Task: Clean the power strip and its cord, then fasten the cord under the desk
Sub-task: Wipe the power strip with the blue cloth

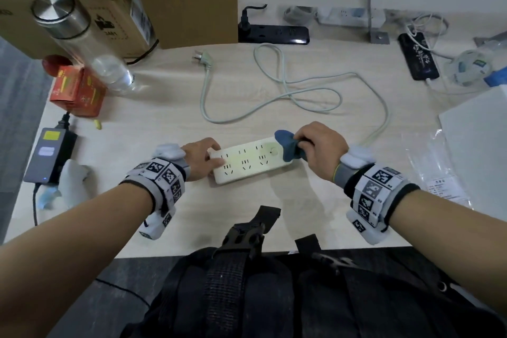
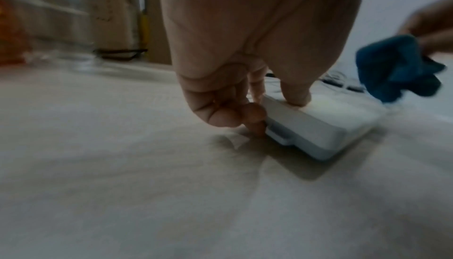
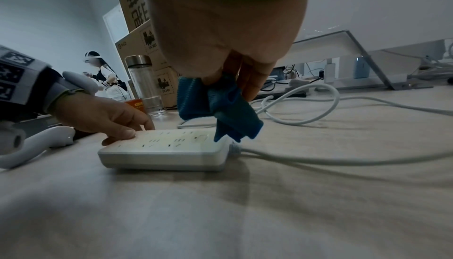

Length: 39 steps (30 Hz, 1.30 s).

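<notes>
We saw the desk (image 1: 170, 96) bearing the white power strip (image 1: 251, 163) flat near its front edge. Its cord (image 1: 299, 93) looped away behind it, the plug (image 1: 201, 57) lying loose. Our left hand (image 1: 201, 159) pinned the strip's left end, thumb on top, fingers curled at the end face. Our right hand (image 1: 319, 149) clutched a blue cloth (image 1: 288, 145) at the strip's cord end; the cloth hid those fingertips. The left wrist view was blurred.
</notes>
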Each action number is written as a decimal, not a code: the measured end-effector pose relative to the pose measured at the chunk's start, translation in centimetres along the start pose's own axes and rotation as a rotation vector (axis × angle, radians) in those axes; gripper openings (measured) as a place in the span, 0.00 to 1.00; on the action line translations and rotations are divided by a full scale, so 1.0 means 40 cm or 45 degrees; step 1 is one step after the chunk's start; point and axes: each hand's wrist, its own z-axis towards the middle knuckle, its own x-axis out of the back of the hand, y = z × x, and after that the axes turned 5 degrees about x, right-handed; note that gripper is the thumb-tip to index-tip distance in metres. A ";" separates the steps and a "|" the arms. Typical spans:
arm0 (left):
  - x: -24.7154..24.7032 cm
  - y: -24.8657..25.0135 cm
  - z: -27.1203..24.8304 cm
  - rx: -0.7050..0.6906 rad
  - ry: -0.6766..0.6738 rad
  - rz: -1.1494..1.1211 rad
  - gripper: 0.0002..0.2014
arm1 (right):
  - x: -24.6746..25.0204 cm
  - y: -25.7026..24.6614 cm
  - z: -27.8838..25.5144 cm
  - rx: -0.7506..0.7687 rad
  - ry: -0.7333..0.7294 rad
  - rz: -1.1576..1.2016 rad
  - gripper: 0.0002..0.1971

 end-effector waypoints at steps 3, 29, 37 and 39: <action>-0.009 0.000 -0.001 -0.108 0.115 0.311 0.29 | -0.021 0.009 -0.019 -0.038 -0.018 0.010 0.12; 0.014 -0.008 -0.026 0.100 0.120 -0.067 0.39 | -0.049 0.004 0.001 -0.002 0.128 0.081 0.11; -0.023 -0.033 -0.043 -0.172 0.210 0.595 0.55 | -0.038 -0.036 0.072 -0.130 0.119 0.093 0.09; -0.041 -0.038 -0.027 -0.202 0.221 0.566 0.50 | -0.039 -0.039 0.080 -0.180 0.070 0.075 0.09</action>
